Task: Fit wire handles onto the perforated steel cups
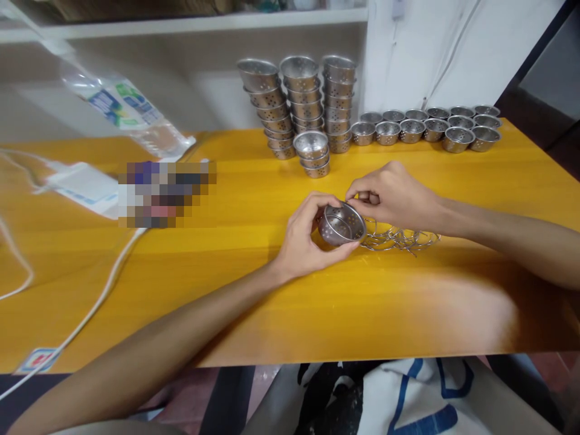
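Note:
My left hand [304, 235] is wrapped round a small perforated metal cup [341, 224], tilted so its mouth faces me, just above the yellow table [254, 290]. My right hand [389, 194] pinches at the cup's upper rim with thumb and forefinger; what lies in the pinch is too small to make out. A loose heap of thin wire handles [401, 239] lies on the table right beside the cup, under my right wrist.
Three tall stacks of the same cups [299, 99] stand at the back, with a short stack [312, 154] in front. Two rows of single cups [430, 128] run to the right. A plastic bottle [122, 112], a white charger and cable [86, 187] lie left.

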Motion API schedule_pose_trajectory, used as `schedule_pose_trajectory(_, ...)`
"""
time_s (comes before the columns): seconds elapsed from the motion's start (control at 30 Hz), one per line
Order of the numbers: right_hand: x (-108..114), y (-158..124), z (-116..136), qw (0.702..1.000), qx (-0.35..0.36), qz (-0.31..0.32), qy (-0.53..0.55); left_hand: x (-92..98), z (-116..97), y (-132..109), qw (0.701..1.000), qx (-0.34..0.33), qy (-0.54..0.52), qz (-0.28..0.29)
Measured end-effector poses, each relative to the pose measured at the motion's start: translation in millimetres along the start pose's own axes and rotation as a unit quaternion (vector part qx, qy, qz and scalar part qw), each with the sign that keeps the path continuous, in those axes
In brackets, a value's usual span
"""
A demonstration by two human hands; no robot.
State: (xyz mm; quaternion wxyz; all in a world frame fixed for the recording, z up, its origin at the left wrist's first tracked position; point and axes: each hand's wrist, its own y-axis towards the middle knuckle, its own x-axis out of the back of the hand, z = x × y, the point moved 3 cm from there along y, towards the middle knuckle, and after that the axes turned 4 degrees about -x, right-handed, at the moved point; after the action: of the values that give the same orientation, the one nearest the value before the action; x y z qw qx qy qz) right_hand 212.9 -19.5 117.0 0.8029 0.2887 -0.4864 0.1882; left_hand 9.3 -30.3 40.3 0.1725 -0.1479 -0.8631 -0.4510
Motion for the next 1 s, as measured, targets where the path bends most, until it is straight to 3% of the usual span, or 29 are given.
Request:
schedule_pose_trajectory(0.23,-2,0,2,0.999,-0.035,0.006,0.015,-1.8,-5,4,0.999,0.014,-0.007,0.032)
schedule_pose_trajectory(0.43,-4,1,0,0.991,-0.072,-0.019,0.111,-5.6,-7,7,0.998,0.010,-0.011,0.056)
schedule_pose_trajectory(0.7,-8,6,-18,0.913,-0.099,0.086,0.386,-1.8,11,7,0.988,0.131,-0.080,0.013)
schedule_pose_trajectory(0.83,-12,6,-16,0.891,-0.088,0.117,0.431,-0.5,14,8,0.981,0.166,-0.099,0.015)
schedule_pose_trajectory(1.0,-23,3,-14,0.892,-0.079,0.127,0.426,0.2,14,9,0.980,0.167,-0.104,0.008)
